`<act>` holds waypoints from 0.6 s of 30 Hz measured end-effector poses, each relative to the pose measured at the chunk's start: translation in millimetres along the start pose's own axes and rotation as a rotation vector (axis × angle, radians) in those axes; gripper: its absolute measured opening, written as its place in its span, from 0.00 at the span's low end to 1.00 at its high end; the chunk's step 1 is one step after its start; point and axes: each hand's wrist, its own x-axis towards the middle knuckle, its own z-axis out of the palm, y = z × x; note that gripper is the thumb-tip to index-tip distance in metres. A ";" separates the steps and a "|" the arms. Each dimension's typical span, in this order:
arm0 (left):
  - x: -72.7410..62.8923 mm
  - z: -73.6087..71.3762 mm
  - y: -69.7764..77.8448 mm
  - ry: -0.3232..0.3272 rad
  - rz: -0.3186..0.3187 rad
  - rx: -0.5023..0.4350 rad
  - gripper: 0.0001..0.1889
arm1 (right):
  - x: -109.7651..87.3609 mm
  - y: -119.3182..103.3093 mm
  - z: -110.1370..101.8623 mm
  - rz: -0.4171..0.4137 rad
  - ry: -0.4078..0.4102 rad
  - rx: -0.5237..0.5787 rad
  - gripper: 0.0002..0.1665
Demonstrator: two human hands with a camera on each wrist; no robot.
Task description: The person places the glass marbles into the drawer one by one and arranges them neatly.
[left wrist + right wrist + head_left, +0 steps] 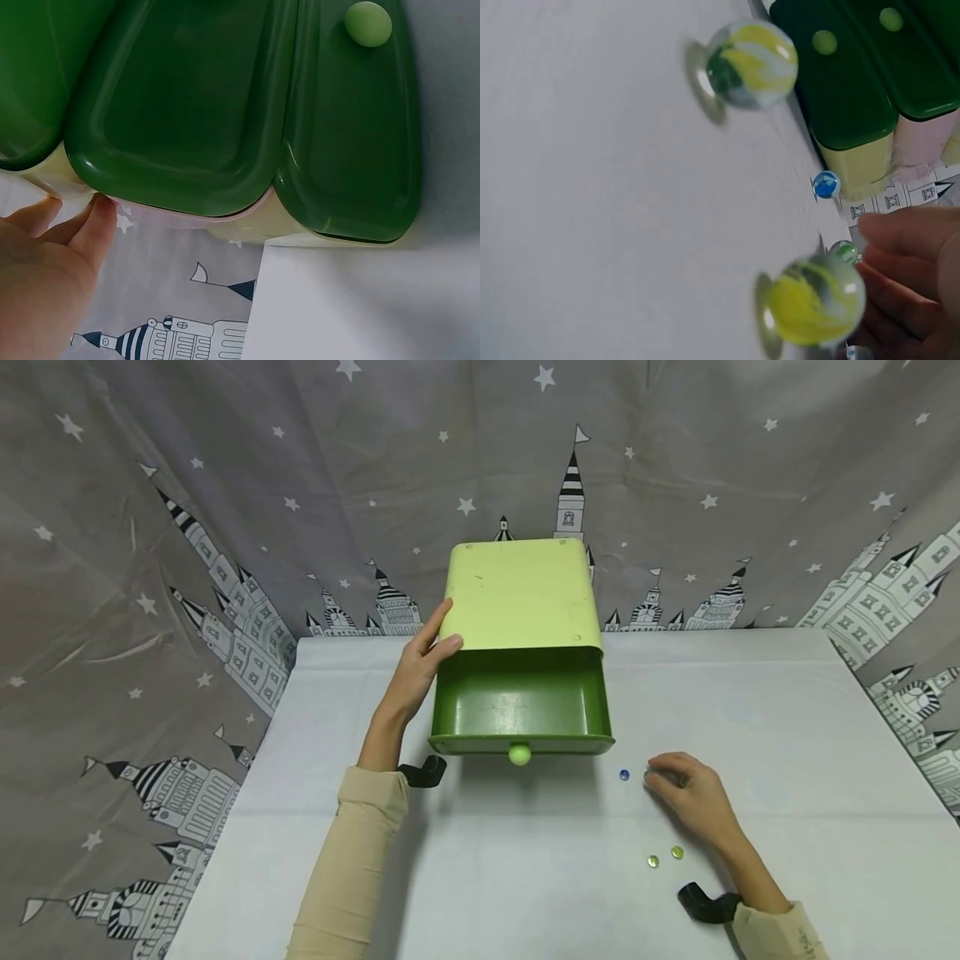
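My left hand [411, 672] lies against the upper left side of a small drawer cabinet [522, 593] with a pale yellow-green top. Its fingers are straight, and the thumb touches the front top corner. The top green drawer [522, 702] is pulled out and its visible floor is bare; a round light green knob [519, 754] sits on its front. To the right, my right hand [697, 802] pinches a green-streaked marble [844, 251] between thumb and fingertips, close over the table. A blue marble [624, 774] lies just left of those fingertips. Another clear marble [859, 352] shows partly under the hand.
Two yellow-streaked marbles, one [653, 861] left of the other [677, 852], lie on the white tabletop [525, 877] nearer the front. Below the open drawer, more drawer fronts [180, 97] are closed. A grey curtain [375, 468] with castles and stars hangs behind the table.
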 end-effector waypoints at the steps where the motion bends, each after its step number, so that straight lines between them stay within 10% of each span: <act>1: 0.1 0.2 -0.3 0.000 0.000 -0.001 0.33 | -0.2 -0.2 0.4 -0.007 0.003 -0.005 0.11; 18: 0.4 1.1 -1.4 -0.002 -0.001 0.002 0.33 | -1.1 -4.7 5.5 -0.013 -0.002 -0.113 0.10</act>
